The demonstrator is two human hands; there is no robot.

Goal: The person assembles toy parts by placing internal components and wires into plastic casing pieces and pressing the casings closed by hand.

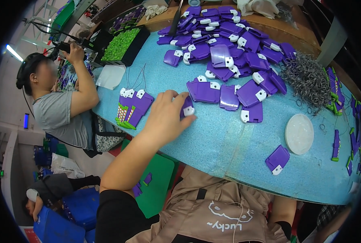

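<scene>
My left hand (168,113) reaches over the blue tabletop, its fingers and thumb closed around a purple plastic piece with a white corner (187,110). The hand partly hides that piece. Just left of it lie several fanned-out purple pieces with white tops and green ends (134,106), with thin cords trailing from them. To its right is a purple-and-white piece (205,90), part of a loose row. Only my right forearm (284,208) shows, at the table's near edge; the right hand is hidden.
A large heap of purple-and-white pieces (229,44) covers the far side, beside a pile of grey metal rings (308,81). A white round dish (299,134) and a lone purple piece (277,159) sit at right. Far left stand a black tray of green parts (123,44) and a person (63,109).
</scene>
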